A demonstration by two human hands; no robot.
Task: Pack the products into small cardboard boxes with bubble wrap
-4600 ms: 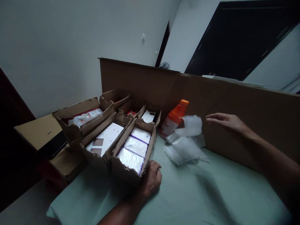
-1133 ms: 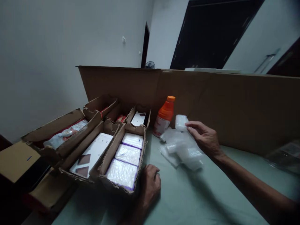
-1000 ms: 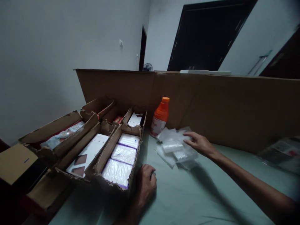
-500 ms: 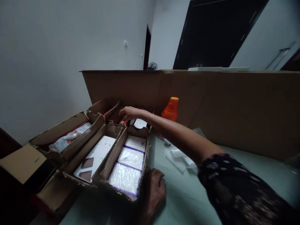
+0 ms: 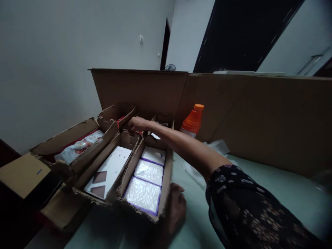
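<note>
My right hand (image 5: 137,124) reaches across into a small cardboard tray at the back, its fingers curled down among red-packaged items (image 5: 119,120); what they hold is hidden. My left hand (image 5: 176,206) rests closed on the green table (image 5: 272,186) against the corner of the front tray (image 5: 166,173), which holds three white wrapped packets (image 5: 149,172). Left of it, another tray holds a white and brown box (image 5: 108,170). A third tray holds a clear-wrapped pack (image 5: 77,147). Behind my arm an orange bottle (image 5: 193,120) stands upright.
A tall cardboard sheet (image 5: 259,114) stands along the back of the table. Crumpled bubble wrap (image 5: 216,147) lies near the bottle. A closed cardboard box (image 5: 20,174) sits at the far left, lower than the trays. Dark doors stand beyond the cardboard.
My right hand left the bubble wrap and swung left over the trays, then dipped into the back tray. The left hand has stayed by the front tray.
</note>
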